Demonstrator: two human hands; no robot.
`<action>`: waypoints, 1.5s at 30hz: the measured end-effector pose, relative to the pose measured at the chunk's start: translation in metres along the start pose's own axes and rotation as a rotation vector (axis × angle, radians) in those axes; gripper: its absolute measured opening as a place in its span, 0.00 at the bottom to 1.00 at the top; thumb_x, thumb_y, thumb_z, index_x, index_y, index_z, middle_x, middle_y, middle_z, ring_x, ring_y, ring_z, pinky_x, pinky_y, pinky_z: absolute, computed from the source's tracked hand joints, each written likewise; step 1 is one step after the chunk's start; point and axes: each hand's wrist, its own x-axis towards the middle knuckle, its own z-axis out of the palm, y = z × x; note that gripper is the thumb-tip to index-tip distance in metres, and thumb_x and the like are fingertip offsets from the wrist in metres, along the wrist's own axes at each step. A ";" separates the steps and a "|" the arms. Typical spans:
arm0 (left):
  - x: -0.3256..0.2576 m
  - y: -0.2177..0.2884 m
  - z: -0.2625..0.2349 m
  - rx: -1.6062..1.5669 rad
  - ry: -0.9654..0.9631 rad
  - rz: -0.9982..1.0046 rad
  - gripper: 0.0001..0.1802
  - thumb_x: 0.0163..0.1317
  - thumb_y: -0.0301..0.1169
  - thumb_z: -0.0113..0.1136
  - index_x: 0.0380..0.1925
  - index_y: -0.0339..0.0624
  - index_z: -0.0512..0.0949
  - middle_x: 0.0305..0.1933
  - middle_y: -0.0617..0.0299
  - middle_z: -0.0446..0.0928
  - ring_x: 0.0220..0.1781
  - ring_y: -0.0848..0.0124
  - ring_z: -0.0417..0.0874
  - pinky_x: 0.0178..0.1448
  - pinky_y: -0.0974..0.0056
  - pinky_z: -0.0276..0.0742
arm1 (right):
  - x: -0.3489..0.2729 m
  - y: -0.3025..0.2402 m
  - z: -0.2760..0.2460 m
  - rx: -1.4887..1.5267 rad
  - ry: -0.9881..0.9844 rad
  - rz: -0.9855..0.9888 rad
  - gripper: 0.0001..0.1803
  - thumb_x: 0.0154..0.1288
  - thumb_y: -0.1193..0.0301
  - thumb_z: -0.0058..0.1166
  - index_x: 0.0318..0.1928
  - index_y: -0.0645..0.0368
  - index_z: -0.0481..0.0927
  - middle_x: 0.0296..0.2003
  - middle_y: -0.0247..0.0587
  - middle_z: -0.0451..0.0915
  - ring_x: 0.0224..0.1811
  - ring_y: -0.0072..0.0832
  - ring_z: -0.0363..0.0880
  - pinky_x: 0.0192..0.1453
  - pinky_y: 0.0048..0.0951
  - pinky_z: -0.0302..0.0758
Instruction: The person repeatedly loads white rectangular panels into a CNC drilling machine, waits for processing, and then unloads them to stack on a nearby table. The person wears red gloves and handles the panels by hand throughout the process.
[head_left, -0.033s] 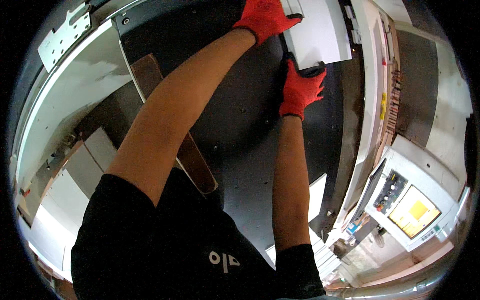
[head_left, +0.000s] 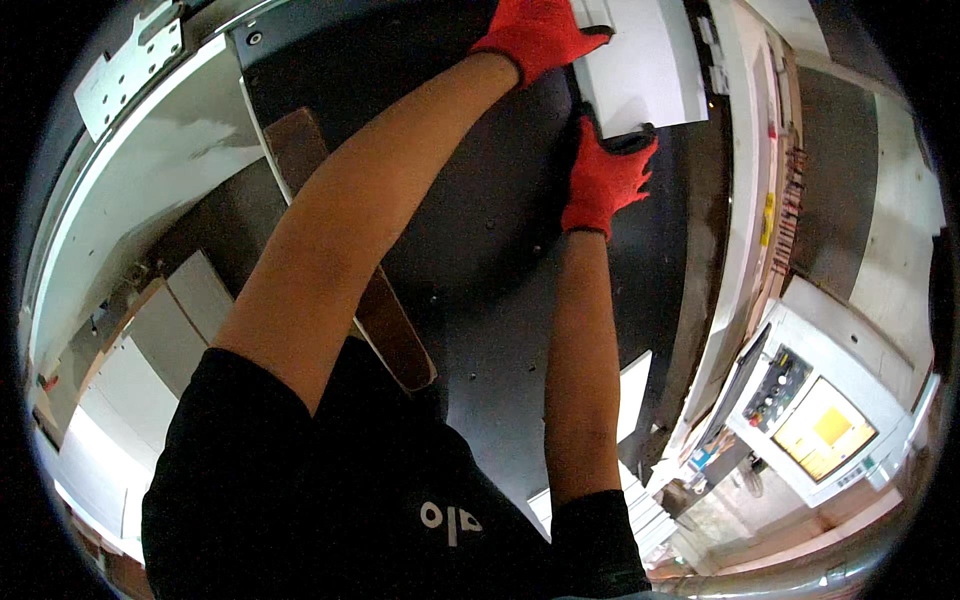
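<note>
Touches white panel [head_left: 650, 80] directly beyond widely spread, ungripping right hand [head_left: 604, 180] and just right of left hand [head_left: 537, 40], with thumb extended; cannot tell whether gripping with latter.

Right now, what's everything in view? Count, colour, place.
Panel: at least 1, white, top
Table: 1, black, centre
Strip: 1, brown, left of centre
Plate: 1, pale metal, upper left
Boards: several, white, lower left
Offcut: 1, white, lower right
Slats: several, white, lower right
Console: 1, white, right
Screen: 1, lit yellow, on console
Small item: 1, yellow, right
Shirt: 1, black, bottom
Left forearm: 1, bare, left of centre
Right forearm: 1, bare, right of centre
Left hand: 1, red glove, panel's left edge
Right hand: 1, red glove, panel's near edge
</note>
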 end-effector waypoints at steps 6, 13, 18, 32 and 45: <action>0.051 -0.037 0.010 -0.032 0.036 -0.014 0.68 0.58 0.71 0.59 0.75 0.15 0.54 0.82 0.26 0.51 0.85 0.34 0.46 0.85 0.34 0.39 | 0.032 -0.038 0.034 0.092 0.007 -0.055 0.64 0.52 0.36 0.73 0.80 0.56 0.57 0.75 0.56 0.68 0.81 0.54 0.60 0.83 0.61 0.48; 0.045 -0.029 0.009 -0.046 0.086 -0.061 0.62 0.62 0.66 0.58 0.75 0.15 0.56 0.82 0.28 0.53 0.84 0.35 0.49 0.85 0.34 0.39 | 0.027 -0.053 0.033 0.027 0.013 -0.103 0.59 0.55 0.37 0.70 0.78 0.55 0.61 0.74 0.54 0.71 0.76 0.51 0.68 0.81 0.54 0.56; 0.018 -0.017 0.019 -0.203 0.088 -0.044 0.61 0.62 0.60 0.63 0.75 0.15 0.53 0.80 0.25 0.54 0.85 0.36 0.47 0.86 0.38 0.42 | 0.026 -0.050 0.036 0.101 0.004 -0.095 0.64 0.53 0.30 0.68 0.79 0.55 0.59 0.74 0.53 0.69 0.77 0.51 0.64 0.82 0.53 0.55; 0.024 -0.005 0.003 0.026 -0.045 -0.051 0.60 0.57 0.69 0.60 0.73 0.24 0.66 0.80 0.33 0.58 0.82 0.38 0.54 0.85 0.33 0.37 | 0.027 -0.039 0.048 0.046 0.237 0.045 0.61 0.46 0.29 0.73 0.63 0.73 0.79 0.65 0.56 0.80 0.71 0.50 0.75 0.79 0.65 0.56; 0.032 -0.004 0.015 0.429 0.023 0.085 0.55 0.70 0.69 0.46 0.72 0.21 0.64 0.77 0.32 0.62 0.80 0.38 0.59 0.84 0.37 0.45 | 0.015 -0.063 0.017 -0.035 0.142 0.092 0.53 0.55 0.33 0.65 0.69 0.60 0.73 0.70 0.48 0.72 0.77 0.47 0.63 0.79 0.68 0.51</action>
